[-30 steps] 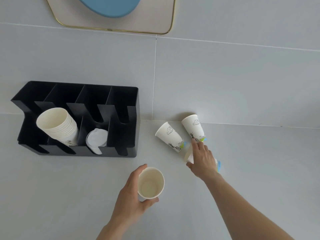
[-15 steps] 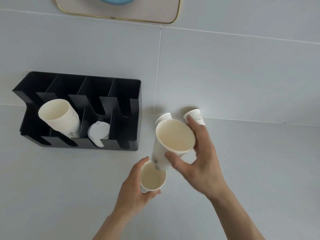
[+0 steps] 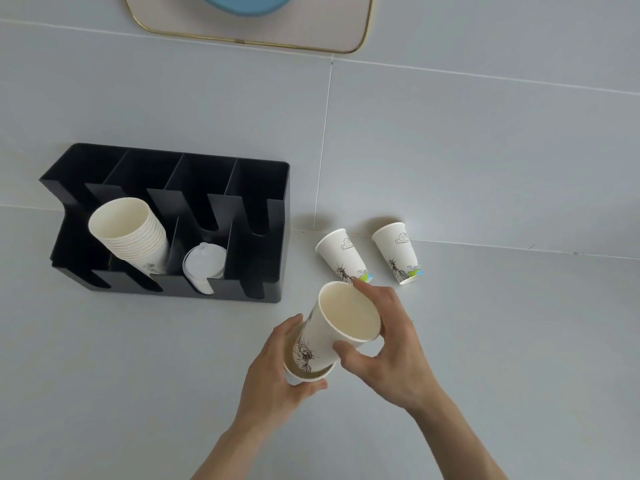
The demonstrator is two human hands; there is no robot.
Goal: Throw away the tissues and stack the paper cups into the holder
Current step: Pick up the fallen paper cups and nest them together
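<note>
1. i saw my left hand (image 3: 273, 379) wrapped around a paper cup (image 3: 306, 375) that stood near the middle of the grey counter (image 3: 121, 393), fingers curled round its far side and thumb on the near rim.
2. my right hand (image 3: 391, 351) gripped a second cup (image 3: 332, 327) close to its open mouth, thumb on the near side and fingers over the far rim.
3. that second cup was tilted, mouth up and to the right, and its base sat inside the mouth of the cup in my left hand, only partly pushed in.
4. two more printed cups stood upright at the far edge of the counter by the wall: one (image 3: 343, 254) just beyond my right fingers, the other (image 3: 398, 252) to its right, the two apart from each other.
5. the black holder (image 3: 273, 237) sat on the left, against the wall, with four slots.
6. a stack of cups (image 3: 133, 233) lay tilted in its second slot from the left, mouths facing me.
7. the next slot to the right held some white lids (image 3: 204, 265).
8. the rightmost slot looked dark, and i could not tell what the leftmost one held.
9. above, on the wall, a gold-edged frame (image 3: 346, 43) ran out of view.
10. i could make out no tissues anywhere.
</note>
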